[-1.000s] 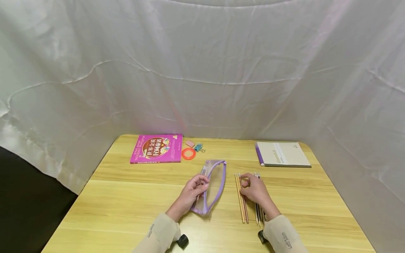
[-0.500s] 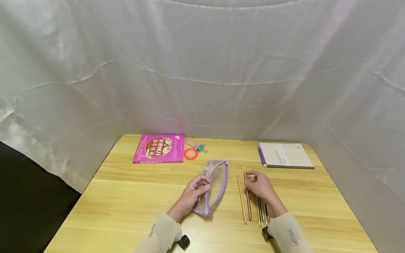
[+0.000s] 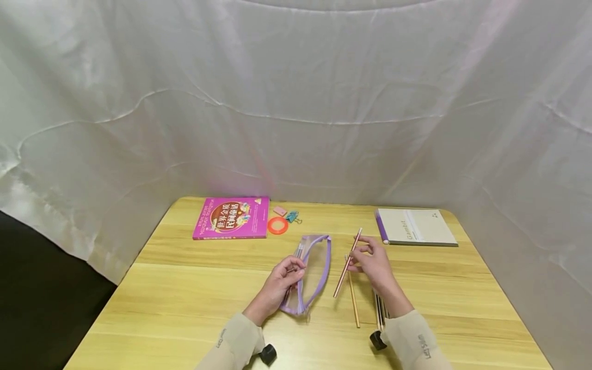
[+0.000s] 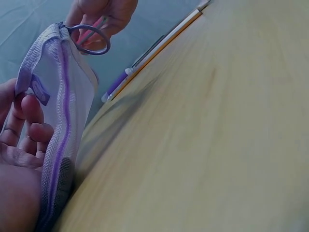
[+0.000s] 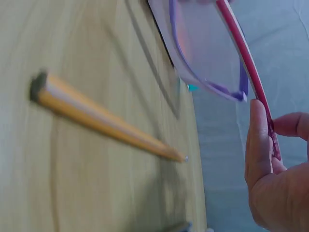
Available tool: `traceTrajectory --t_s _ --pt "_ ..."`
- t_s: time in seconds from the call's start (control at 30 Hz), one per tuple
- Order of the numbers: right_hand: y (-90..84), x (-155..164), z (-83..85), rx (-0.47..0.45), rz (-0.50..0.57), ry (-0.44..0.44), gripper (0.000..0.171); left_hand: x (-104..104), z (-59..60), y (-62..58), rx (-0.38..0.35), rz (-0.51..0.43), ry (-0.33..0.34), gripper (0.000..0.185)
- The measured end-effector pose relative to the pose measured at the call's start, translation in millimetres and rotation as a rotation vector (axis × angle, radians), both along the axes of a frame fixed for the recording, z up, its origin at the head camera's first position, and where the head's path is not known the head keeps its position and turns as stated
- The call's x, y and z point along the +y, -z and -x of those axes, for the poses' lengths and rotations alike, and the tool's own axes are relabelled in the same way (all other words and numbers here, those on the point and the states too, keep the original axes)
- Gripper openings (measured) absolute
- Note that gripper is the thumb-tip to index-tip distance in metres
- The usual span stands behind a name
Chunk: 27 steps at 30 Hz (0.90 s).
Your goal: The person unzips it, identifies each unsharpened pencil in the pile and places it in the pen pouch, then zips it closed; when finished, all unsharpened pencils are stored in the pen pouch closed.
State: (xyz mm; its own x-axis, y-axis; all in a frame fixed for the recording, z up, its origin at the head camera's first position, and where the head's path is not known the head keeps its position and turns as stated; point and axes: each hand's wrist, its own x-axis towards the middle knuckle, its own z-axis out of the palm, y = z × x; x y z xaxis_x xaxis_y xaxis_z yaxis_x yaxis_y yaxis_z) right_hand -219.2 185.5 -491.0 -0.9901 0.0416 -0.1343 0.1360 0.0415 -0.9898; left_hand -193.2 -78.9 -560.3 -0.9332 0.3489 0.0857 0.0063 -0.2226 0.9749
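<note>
Fingers of the right hand (image 3: 375,263) pinch a reddish pencil (image 3: 348,263), lifted and tilted above the table (image 3: 185,303), just right of the clear purple-edged pouch (image 3: 314,267). Left hand (image 3: 283,277) grips the pouch's near left edge. A yellow pencil (image 3: 353,303) lies flat beneath.

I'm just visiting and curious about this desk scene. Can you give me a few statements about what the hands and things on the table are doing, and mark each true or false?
1. The right hand pinches a pencil lifted off the table. True.
2. The left hand rests on the pink book. False: it holds the clear pouch.
3. The orange ring lies inside the pouch. False: it lies beside the pink book.
4. A yellow pencil lies flat on the table. True.
5. The notebook lies at the far right. True.
</note>
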Motion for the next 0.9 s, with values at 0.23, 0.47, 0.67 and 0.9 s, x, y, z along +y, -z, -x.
traceTrajectory --t_s 0.23,0.47,0.67,0.9 --pt "4.1 -21.9 -0.6 0.036 0.039 0.063 0.052 0.4 0.5 3.0 0.002 0.018 0.015 0.029" --pt "9.0 -47.5 -6.3 0.042 0.05 0.053 0.051 0.5 0.1 0.0 -0.003 0.034 0.0 0.029" --pt "11.6 -62.5 -10.9 0.019 0.058 0.014 0.053 3.0 0.5 -9.4 0.009 0.043 -0.006 0.03" --pt "12.1 -77.1 -17.3 0.01 0.008 -0.042 0.052 5.7 3.8 -12.4 0.025 0.024 -0.004 0.029"
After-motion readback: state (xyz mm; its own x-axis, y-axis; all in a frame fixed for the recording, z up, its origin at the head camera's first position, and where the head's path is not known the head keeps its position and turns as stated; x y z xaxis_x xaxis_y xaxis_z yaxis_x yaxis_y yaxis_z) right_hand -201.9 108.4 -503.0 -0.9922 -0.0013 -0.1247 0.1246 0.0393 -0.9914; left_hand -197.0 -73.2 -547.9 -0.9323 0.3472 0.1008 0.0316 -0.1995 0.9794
